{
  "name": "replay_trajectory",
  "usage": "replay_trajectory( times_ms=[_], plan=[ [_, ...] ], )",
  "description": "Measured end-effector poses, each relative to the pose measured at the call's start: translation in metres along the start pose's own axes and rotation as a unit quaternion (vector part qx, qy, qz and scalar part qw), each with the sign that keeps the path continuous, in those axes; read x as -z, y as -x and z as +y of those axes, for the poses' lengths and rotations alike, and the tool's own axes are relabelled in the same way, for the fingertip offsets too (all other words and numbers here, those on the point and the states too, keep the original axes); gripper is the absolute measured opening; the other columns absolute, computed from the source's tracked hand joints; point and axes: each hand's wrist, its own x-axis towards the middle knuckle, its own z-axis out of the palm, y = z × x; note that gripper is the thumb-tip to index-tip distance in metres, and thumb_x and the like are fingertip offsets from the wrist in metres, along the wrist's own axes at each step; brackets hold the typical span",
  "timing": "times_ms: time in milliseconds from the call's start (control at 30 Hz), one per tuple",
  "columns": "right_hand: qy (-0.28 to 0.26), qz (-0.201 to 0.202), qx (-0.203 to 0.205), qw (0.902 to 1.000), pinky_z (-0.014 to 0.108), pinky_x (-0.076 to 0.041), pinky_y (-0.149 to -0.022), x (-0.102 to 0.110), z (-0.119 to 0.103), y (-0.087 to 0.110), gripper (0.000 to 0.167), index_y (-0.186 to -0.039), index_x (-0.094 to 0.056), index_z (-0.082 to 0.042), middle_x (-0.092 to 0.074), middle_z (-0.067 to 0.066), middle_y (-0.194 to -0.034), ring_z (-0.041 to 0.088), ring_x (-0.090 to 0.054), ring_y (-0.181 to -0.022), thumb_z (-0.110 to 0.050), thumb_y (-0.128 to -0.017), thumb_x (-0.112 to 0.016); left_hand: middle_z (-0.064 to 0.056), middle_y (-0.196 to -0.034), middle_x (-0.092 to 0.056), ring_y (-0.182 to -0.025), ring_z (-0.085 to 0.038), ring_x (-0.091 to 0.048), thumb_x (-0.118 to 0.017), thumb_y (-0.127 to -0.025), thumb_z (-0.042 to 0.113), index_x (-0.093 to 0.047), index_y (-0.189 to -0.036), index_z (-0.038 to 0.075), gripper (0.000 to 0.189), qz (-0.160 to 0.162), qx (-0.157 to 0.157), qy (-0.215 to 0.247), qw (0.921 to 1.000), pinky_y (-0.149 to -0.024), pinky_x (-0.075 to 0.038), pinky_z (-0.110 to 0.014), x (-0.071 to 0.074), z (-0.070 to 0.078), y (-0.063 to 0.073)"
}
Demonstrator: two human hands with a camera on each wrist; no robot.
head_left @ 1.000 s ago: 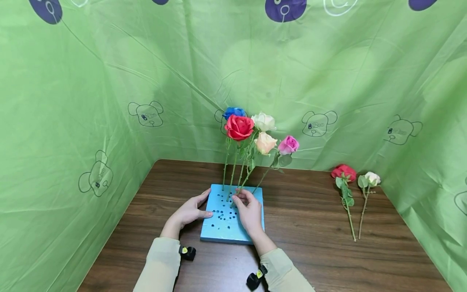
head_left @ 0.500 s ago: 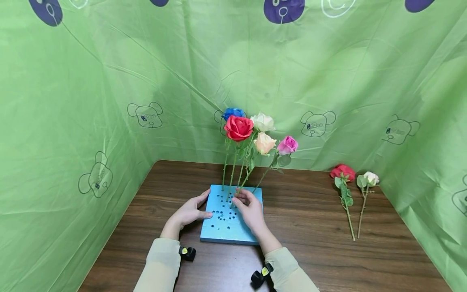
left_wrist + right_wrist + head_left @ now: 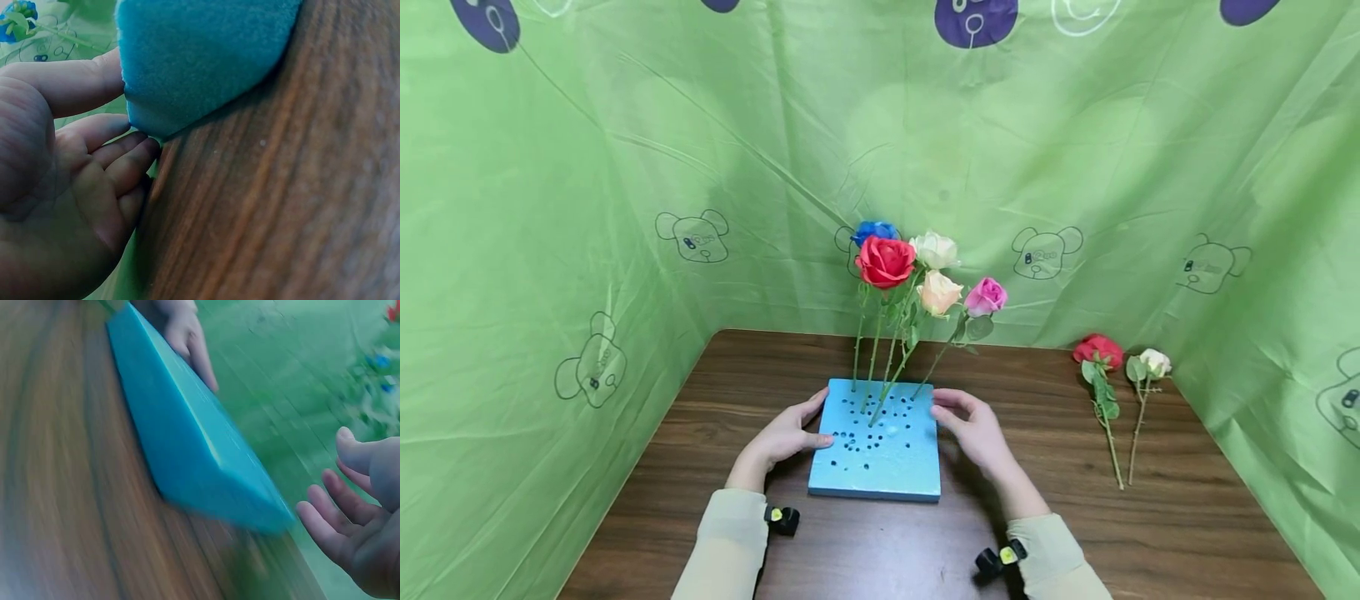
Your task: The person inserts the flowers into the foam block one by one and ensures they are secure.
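A blue foam board with several holes lies flat on the table. Five or so stems stand in it: a blue rose, a red rose, a white rose, a peach rose and a pink rose, which leans right. My left hand holds the board's left edge, thumb on top; the left wrist view has its fingers against the board's side. Beside the right edge, my right hand has loosely bent fingers and holds nothing.
On the table's right lie a red rose and a smaller white rose, stems toward me. Green printed cloth hangs behind and at both sides of the brown wooden table.
My right hand has let go of the peach rose's stem and moved right, to the board's right edge. My left hand stays on the left edge. The roses stay standing.
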Motion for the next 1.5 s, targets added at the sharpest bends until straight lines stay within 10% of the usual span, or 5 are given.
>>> replay_trajectory(
  times_ms=[467,733,933,1233,1500],
  plan=[
    [0.070,0.054,-0.089,0.9921,0.025,-0.060,-0.089,0.156,0.030,0.013,0.056,-0.150,-0.054,0.010,-0.066,0.026,-0.138,-0.007,-0.065,-0.099,-0.021,-0.106,-0.072,-0.005,-0.177,-0.022,-0.163,-0.029,-0.013,-0.088,-0.091,0.024,-0.026,-0.171,0.015,0.102,0.003,-0.005,0.007,1.0000,-0.129,-0.015,-0.057,0.001,-0.001,0.003],
    [0.075,0.089,-0.124,0.9854,0.018,-0.059,-0.083,0.223,0.047,0.039,0.057,-0.151,-0.054,0.007,-0.070,-0.022,-0.112,-0.013,-0.064,-0.095,-0.022,-0.105,-0.073,-0.006,-0.176,-0.023,-0.163,-0.030,-0.014,-0.088,-0.091,0.023,-0.027,-0.171,0.012,0.101,-0.001,-0.014,0.013,0.9998,-0.129,-0.016,-0.057,-0.006,-0.001,0.001],
    [0.092,0.132,-0.145,0.9763,0.017,-0.058,-0.079,0.244,0.054,0.052,0.053,-0.149,-0.055,0.008,-0.068,-0.027,-0.103,-0.014,-0.062,-0.089,-0.019,-0.106,-0.071,-0.007,-0.176,-0.024,-0.163,-0.029,-0.015,-0.088,-0.091,0.022,-0.028,-0.171,0.013,0.100,-0.003,-0.012,0.012,0.9999,-0.129,-0.017,-0.057,-0.007,0.001,0.001],
    [0.150,0.129,-0.166,0.9661,0.019,-0.059,-0.079,0.245,0.055,0.046,0.057,-0.155,-0.045,0.013,-0.062,0.027,-0.139,-0.017,-0.057,-0.088,-0.016,-0.109,-0.064,-0.007,-0.176,-0.024,-0.163,-0.031,-0.015,-0.088,-0.092,0.025,-0.027,-0.171,0.014,0.100,0.008,-0.009,-0.001,0.9999,-0.128,-0.016,-0.059,-0.002,0.001,0.002],
    [0.177,0.091,-0.183,0.9627,0.016,-0.056,-0.079,0.240,0.051,0.044,0.060,-0.157,-0.041,0.012,-0.041,0.037,-0.158,-0.022,-0.046,-0.087,-0.017,-0.109,-0.062,-0.008,-0.176,-0.023,-0.163,-0.030,-0.015,-0.088,-0.091,0.023,-0.027,-0.171,0.013,0.100,0.008,-0.010,0.004,0.9999,-0.129,-0.017,-0.058,-0.002,0.003,0.003]
  ],
)
